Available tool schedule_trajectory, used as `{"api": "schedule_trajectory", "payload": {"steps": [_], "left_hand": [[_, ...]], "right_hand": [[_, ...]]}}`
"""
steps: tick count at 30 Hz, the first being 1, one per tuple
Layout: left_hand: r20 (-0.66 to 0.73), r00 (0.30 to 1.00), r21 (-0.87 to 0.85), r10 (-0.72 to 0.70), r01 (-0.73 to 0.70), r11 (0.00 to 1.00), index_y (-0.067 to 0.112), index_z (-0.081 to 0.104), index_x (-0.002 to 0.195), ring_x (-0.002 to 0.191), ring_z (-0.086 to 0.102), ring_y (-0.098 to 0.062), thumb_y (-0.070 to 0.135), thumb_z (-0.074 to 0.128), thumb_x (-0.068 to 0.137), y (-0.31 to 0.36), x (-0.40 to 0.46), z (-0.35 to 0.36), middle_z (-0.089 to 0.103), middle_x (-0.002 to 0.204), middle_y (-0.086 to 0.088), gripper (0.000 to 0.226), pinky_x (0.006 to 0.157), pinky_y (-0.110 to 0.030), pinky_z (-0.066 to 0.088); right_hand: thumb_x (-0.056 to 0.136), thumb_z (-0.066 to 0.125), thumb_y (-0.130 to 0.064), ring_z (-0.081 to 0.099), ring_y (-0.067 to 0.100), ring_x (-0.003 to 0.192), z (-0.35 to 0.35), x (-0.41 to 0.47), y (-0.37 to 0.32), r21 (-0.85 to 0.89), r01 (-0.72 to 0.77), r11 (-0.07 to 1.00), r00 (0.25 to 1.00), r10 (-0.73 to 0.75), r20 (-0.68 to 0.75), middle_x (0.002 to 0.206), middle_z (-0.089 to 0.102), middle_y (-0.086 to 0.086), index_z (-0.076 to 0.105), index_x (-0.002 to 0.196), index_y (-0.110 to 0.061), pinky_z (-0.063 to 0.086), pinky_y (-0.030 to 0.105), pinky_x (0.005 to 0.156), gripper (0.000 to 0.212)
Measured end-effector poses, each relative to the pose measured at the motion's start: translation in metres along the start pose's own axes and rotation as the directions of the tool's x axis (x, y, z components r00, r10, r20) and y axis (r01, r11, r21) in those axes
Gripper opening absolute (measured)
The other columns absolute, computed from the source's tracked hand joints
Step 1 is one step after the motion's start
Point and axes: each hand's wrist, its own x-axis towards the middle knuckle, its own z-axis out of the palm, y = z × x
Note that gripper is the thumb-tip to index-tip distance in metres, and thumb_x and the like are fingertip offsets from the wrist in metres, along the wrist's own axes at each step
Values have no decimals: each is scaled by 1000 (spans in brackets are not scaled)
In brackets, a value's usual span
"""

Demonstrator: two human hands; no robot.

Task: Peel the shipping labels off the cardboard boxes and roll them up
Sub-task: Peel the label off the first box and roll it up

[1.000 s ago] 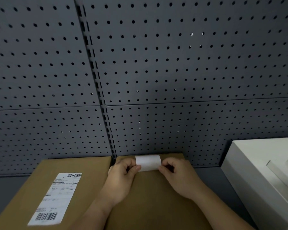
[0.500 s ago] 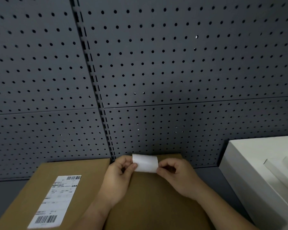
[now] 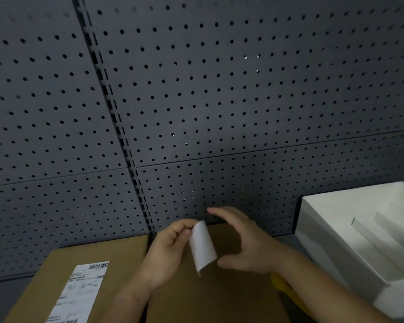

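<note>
A white rolled label (image 3: 203,247) hangs above the middle cardboard box (image 3: 219,297), pinched at its top end by my left hand (image 3: 170,250). The roll now points downward and toward me. My right hand (image 3: 243,243) is just right of the roll with fingers spread apart, its thumb near the roll's lower end; it holds nothing. On the left stands a second cardboard box (image 3: 47,287) with a white shipping label (image 3: 82,292) stuck flat on its top, barcodes at both ends.
A dark grey pegboard wall (image 3: 196,101) stands right behind the boxes. An open white box (image 3: 336,236) with white inserts sits at the right. Something yellow (image 3: 280,285) shows under my right forearm.
My right hand has let go of the rolled label and opened. The left hand has swung the roll from lying sideways to pointing down. The camera has shifted.
</note>
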Motion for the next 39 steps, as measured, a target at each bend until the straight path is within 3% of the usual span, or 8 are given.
{"api": "schedule_trajectory", "payload": {"steps": [3,11,13,16,21,27,34,39], "left_hand": [[66,997,18,29,-31,999,25,71,109,97,65,-4,8,44,104,12,1,11,72,102,12,32,87,-23,53],[155,984,-124,92,-73,990,16,64,117,85,63,7,13,37,106,31,0,42,64,117,-6,29,72,-10,50],[210,972,-153,109,-77,985,27,61,124,100,61,2,33,50,100,29,3,49,60,122,-2,28,81,-16,51],[352,925,41,142,-167,985,48,45,138,123,50,0,53,76,74,26,9,58,53,131,20,72,103,-26,41],[424,894,201,145,-249,947,55,32,142,134,38,6,40,87,68,35,18,86,41,143,30,94,117,-35,31],[408,901,226,150,-258,939,52,34,142,131,42,7,41,87,67,35,39,106,47,135,33,93,116,-36,38],[390,910,376,144,-300,877,61,19,142,130,37,-3,53,83,62,29,60,131,42,129,40,103,109,-41,22],[375,920,395,115,-270,878,55,12,148,126,35,-4,45,87,59,31,63,145,45,132,29,117,99,-37,12]], "right_hand": [[73,83,-47,13,0,146,-7,-10,-2,-107,1,994,1000,-1,5,157,17,-27,22,149,-53,10,43,122,97],[69,83,-55,35,1,133,-16,-45,16,-21,-89,996,984,85,-154,142,33,-30,36,140,-51,34,39,116,86],[68,82,-57,37,-3,131,-23,-55,20,-13,-107,994,976,102,-194,139,36,-33,38,135,-54,37,35,114,81],[68,83,-55,40,-11,125,-30,-69,26,-7,-127,992,962,122,-243,131,39,-36,40,130,-57,39,30,110,76],[67,83,-60,43,-6,128,-38,-88,42,11,-190,982,934,184,-306,136,44,-30,41,142,-46,41,36,113,87],[74,83,-48,42,-5,124,-29,-117,59,139,-334,932,877,362,-317,134,42,-24,10,152,-48,36,14,102,107],[77,73,-50,50,11,130,7,-123,95,-73,-556,828,799,508,-322,134,52,-11,61,129,-35,39,19,106,55],[78,67,-57,34,20,145,16,-116,109,-125,-625,771,773,587,-242,153,42,-6,67,121,-43,28,33,121,45]]}}
